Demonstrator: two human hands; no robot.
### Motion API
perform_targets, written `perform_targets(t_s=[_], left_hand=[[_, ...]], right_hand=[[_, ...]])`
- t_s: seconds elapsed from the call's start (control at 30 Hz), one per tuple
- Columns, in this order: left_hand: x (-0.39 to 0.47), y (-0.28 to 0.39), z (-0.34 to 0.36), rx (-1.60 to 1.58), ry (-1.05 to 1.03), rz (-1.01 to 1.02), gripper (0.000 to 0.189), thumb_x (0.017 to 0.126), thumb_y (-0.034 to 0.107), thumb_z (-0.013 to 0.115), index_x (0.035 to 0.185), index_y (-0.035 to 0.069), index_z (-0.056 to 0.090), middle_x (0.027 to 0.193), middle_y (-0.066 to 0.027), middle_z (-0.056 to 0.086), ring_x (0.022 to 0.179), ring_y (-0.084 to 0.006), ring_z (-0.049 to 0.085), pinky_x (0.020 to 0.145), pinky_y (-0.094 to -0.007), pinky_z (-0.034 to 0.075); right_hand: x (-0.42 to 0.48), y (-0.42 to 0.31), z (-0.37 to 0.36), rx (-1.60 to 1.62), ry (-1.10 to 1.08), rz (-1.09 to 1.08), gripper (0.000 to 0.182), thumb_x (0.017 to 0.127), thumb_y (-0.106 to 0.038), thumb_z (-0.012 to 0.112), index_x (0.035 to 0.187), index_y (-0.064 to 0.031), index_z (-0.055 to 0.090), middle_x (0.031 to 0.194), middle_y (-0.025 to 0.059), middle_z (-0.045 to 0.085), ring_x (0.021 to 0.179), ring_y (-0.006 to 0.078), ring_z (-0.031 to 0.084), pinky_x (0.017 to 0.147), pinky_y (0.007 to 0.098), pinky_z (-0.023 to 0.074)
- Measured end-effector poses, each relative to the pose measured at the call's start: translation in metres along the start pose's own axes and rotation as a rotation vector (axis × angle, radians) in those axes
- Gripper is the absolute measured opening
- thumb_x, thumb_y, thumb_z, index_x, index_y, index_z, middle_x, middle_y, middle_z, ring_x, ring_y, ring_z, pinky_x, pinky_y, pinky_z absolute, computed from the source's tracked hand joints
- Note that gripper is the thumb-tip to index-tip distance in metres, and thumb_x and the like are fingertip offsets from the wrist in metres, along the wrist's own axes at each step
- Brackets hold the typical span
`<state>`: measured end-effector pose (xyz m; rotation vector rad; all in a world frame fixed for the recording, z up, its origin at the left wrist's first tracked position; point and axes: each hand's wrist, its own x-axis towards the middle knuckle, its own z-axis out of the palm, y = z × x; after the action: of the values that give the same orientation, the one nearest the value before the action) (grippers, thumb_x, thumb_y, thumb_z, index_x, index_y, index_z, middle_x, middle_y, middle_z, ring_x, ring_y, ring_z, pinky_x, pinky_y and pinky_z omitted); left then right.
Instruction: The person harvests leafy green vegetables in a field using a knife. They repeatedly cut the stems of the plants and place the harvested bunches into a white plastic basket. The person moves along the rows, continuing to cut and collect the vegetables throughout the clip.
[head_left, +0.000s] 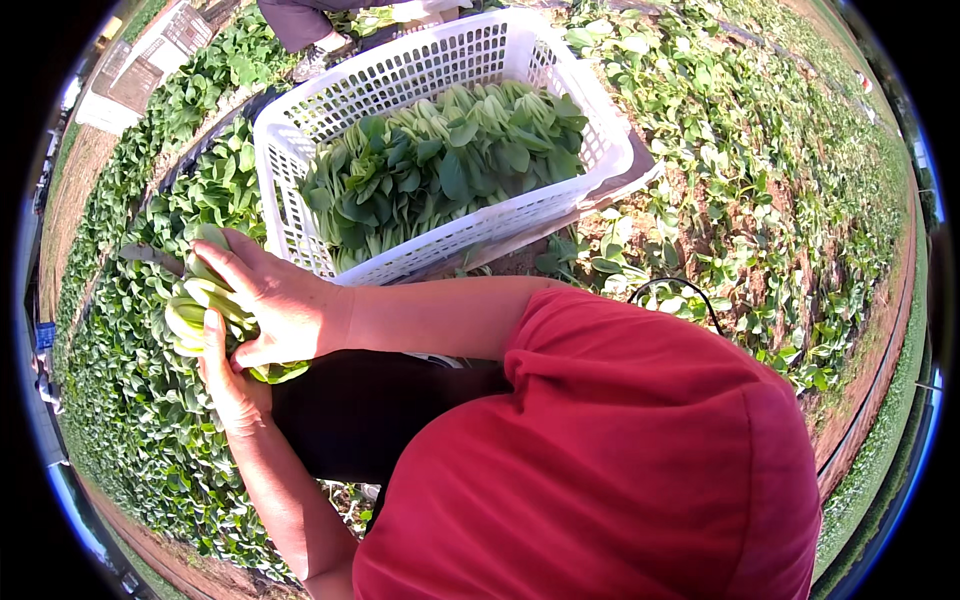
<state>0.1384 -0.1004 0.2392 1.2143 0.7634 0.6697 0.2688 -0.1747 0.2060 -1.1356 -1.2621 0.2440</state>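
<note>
My right hand (281, 300) comes in from above, its fingers curled over a bunch of bok choy (187, 319) with pale stalks. A knife blade (154, 256) sticks out beyond its fingers; the handle is hidden in the hand. From below, my left hand (234, 386) grips the same bunch, its thumb along the stalks. The hands meet around the leaves. Beyond the right forearm stands a white perforated plastic crate (450, 229) holding many bunches of bok choy (450, 154), laid in rows with leaves overlapping.
Leafy crop rows (127, 360) spread on the left. Cut leaves and soil (697, 187) lie to the right. At the top, a person's leg and shoe (319, 56) show close to the crate. More white crates (142, 71) are stacked at upper left.
</note>
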Motion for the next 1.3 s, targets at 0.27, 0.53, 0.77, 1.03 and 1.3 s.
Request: perform_targets(t_s=[0.27, 0.53, 0.77, 1.03, 1.3], left_hand=[[0.039, -0.008, 0.022, 0.043, -0.305, 0.0, 0.072, 0.094, 0.047, 0.06, 0.144, 0.0, 0.038, 0.147, -0.012, 0.039, 0.137, -0.0319, 0.037, 0.116, -0.045, 0.024], [0.03, 0.015, -0.139, 0.141, 0.218, 0.013, 0.074, 0.093, 0.04, 0.063, 0.147, -0.001, 0.032, 0.152, -0.0131, 0.032, 0.137, -0.0278, 0.04, 0.114, -0.0385, 0.03], [-0.054, 0.028, -0.276, 0.232, 0.71, -0.132, 0.064, 0.094, 0.035, 0.061, 0.145, 0.003, 0.038, 0.151, -0.0047, 0.039, 0.134, -0.023, 0.044, 0.111, -0.0371, 0.03], [-0.137, 0.0, -0.352, 0.171, 0.863, -0.163, 0.055, 0.092, 0.027, 0.066, 0.138, 0.005, 0.046, 0.136, -0.0055, 0.052, 0.122, -0.0215, 0.057, 0.101, -0.0339, 0.04], [-0.229, 0.049, -0.331, 0.147, 0.796, -0.171, 0.035, 0.095, 0.025, 0.061, 0.121, 0.002, 0.057, 0.119, -0.0091, 0.065, 0.085, -0.01, 0.065, 0.076, -0.024, 0.055]], right_hand=[[-0.007, 0.062, -0.106, 0.002, 0.049, 0.3, 0.098, 0.068, -0.02, 0.081, 0.147, 0.001, 0.027, 0.141, 0.021, 0.041, 0.134, 0.0315, 0.041, 0.111, 0.0382, 0.0348], [-0.018, 0.201, -0.337, -0.939, 0.337, 0.771, 0.094, 0.068, -0.029, 0.079, 0.147, -0.0088, 0.031, 0.14, 0.0277, 0.039, 0.125, 0.0416, 0.048, 0.101, 0.0436, 0.045], [-0.047, 0.345, -0.346, -1.448, 0.254, 1.033, 0.076, 0.081, -0.033, 0.073, 0.145, -0.0134, 0.036, 0.152, 0.0192, 0.03, 0.126, 0.0468, 0.045, 0.102, 0.0497, 0.0431], [0.018, 0.388, -0.507, -1.245, -0.712, 1.175, 0.084, 0.076, -0.042, 0.076, 0.141, -0.0001, 0.043, 0.132, 0.0254, 0.057, 0.123, 0.0362, 0.055, 0.105, 0.0403, 0.0404], [0.151, 0.199, -0.164, -0.496, -0.55, 0.322, 0.033, 0.094, -0.018, 0.06, 0.122, -0.0001, 0.058, 0.112, 0.0123, 0.067, 0.105, 0.0204, 0.063, 0.091, 0.0286, 0.0451]])
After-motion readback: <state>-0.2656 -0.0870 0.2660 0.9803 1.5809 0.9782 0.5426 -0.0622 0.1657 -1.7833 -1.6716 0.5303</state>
